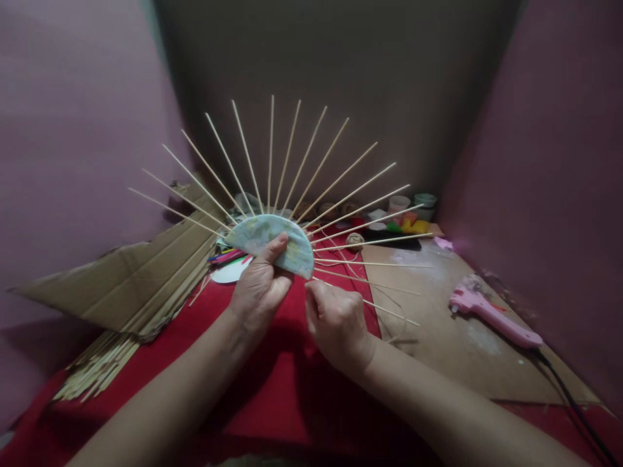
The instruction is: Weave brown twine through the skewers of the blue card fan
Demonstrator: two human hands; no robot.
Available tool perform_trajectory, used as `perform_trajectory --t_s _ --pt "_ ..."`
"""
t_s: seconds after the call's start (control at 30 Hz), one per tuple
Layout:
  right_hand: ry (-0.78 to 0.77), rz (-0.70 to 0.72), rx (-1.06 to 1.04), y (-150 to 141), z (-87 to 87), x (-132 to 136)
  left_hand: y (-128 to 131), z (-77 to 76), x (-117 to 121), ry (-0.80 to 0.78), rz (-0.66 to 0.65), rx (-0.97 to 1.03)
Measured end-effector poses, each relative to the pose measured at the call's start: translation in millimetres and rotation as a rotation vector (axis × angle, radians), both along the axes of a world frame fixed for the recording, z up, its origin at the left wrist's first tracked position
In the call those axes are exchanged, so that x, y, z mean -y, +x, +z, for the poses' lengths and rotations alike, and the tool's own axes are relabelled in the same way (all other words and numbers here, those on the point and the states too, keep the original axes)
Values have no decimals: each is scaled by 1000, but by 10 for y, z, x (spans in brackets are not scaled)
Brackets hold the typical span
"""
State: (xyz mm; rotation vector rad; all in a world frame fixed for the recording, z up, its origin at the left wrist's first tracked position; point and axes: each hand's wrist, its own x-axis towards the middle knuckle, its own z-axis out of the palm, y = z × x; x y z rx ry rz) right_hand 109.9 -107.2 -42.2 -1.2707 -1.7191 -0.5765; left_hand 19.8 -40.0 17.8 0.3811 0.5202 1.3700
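My left hand (260, 288) grips a half-round disc covered in pale blue patterned paper (270, 241), thumb across its face. Several thin wooden skewers (311, 181) fan out from the disc like rays. My right hand (335, 321) is closed just below the disc's right end, pinching a thin strand of twine (389, 298) near the lowest skewers. The twine trails to the right over a brown board. A small ball of twine (355, 240) lies behind the fan.
A pink glue gun (491, 316) with a black cord lies on the brown cardboard sheet (452, 337) at right. A bundle of skewers (121, 337) and folded cardboard (121, 279) sit at left on the red cloth (282, 389). Small pots and coloured bits (409, 217) stand at the back.
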Motion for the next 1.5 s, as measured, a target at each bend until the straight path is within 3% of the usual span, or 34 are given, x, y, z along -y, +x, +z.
perform_trajectory --t_s 0.13,0.23,0.43,0.6,0.73,0.93,1.13,1.3,1.4,1.5 --pt "34 41 -79 24 -16 -47 53 68 13 23 -11 54" --pt "37 57 -123 70 -40 -80 64 109 5 75 -91 111" --pt "-297 10 -17 369 -73 -104 26 2 -59 165 -279 -10" --pt "-430 40 231 594 -145 -99 -23 -90 -88 202 -274 -150" --pt "-524 121 145 655 -194 -110 -35 -75 -79 168 -185 -196" --pt "-501 118 153 705 -174 -106 -19 -11 -56 125 -142 -141" --pt "-470 57 -11 740 -97 -80 -149 29 -201 187 -49 -162" --pt "-535 -57 -30 670 0 28 -257 52 -356 113 96 -118" --pt "-580 -136 -252 721 40 41 -276 56 -386 77 154 -81" --pt "-635 -70 -667 915 29 -42 -268 65 -373 74 158 -54"
